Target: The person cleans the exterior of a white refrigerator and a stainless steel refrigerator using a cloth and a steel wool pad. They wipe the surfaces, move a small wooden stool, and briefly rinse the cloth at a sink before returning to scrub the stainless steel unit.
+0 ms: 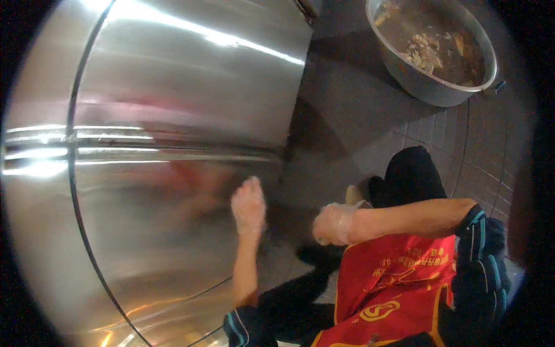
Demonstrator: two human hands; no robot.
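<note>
My left hand (249, 206), in a clear plastic glove, is raised in front of a stainless steel cabinet (173, 243). Its fingers point away from me and are blurred; whether they touch the metal cannot be made out. In front of my red apron (399, 277) is my right hand (333, 223), also gloved in clear plastic, with the wrist bent and the fingers mostly hidden. A small beige object (353, 195) shows just beyond this hand, too unclear to name, and I cannot tell whether the hand holds it.
A large round metal pot (433, 89) stands on the dark tiled floor (438, 130) at the upper right, with murky liquid and pale food pieces inside. The cabinet's side edge (299, 104) runs along the floor's left. My knee (414, 178) juts out beyond my right forearm.
</note>
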